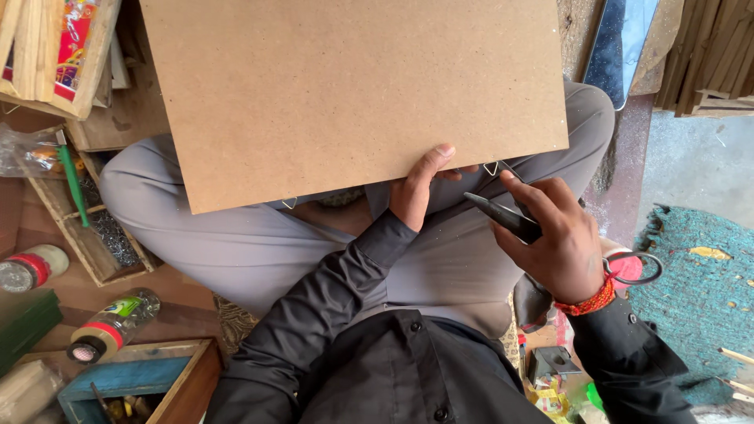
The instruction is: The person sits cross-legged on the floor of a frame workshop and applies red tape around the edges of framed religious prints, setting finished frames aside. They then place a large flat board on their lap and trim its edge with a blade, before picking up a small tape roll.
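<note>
A brown fibreboard panel (345, 94) is held over the lap at twelve o'clock, its lower edge pinched by the left hand (420, 192). At four o'clock, dark pliers (506, 217) are clasped in the right hand (558, 243), beside the panel's edge.

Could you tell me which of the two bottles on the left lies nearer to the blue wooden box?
The clear bottle with the green label, lying just above the blue wooden box. The other bottle, also red-banded, lies farther up at the left edge.
</note>
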